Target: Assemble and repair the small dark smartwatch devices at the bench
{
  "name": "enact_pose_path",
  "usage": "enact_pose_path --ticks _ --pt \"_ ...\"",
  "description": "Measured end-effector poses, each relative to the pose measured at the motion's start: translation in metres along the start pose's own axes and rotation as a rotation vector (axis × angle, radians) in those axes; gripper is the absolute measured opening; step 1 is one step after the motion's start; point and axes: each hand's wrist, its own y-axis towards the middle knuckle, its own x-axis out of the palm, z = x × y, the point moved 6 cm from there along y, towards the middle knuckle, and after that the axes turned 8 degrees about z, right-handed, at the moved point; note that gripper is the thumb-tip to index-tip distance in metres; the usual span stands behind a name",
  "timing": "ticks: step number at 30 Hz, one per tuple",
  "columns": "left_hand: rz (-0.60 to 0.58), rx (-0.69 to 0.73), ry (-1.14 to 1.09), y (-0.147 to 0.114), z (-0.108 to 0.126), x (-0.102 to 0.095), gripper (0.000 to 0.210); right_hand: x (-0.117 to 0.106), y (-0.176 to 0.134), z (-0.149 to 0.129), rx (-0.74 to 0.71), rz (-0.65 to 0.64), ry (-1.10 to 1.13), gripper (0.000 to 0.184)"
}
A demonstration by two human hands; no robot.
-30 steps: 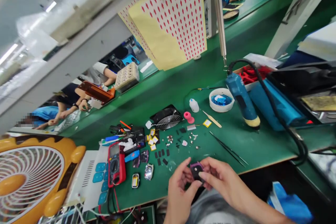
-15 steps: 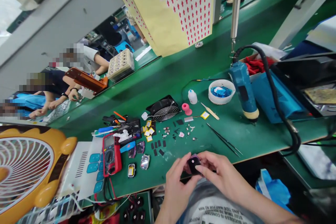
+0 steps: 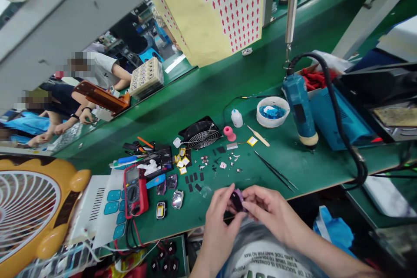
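Both hands meet just below the near edge of the green tabletop point(image 3: 293, 165). The left hand point(image 3: 220, 221) and right hand point(image 3: 269, 210) pinch a small black and purple device point(image 3: 236, 200) between their fingers, each clenched on one side of it. Black tweezers point(image 3: 275, 177) lie on the tabletop just beyond the device; a red multimeter point(image 3: 134, 191) sits well to its left.

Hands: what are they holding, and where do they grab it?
Both hands hold one small black-and-purple device. The left hand pinches its left edge, and the right hand pinches its right edge with the fingertips.
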Motion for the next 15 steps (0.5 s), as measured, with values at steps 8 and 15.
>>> enact_pose_path --ticks 8,15 --pt "0.004 -0.098 -0.078 0.006 -0.010 0.008 0.051 0.004 0.002 0.002 -0.207 0.071 -0.176 0.021" --pt "0.084 -0.349 -0.349 0.004 -0.029 0.011 0.061 -0.015 -0.003 -0.011 -0.410 0.129 -0.308 0.028"
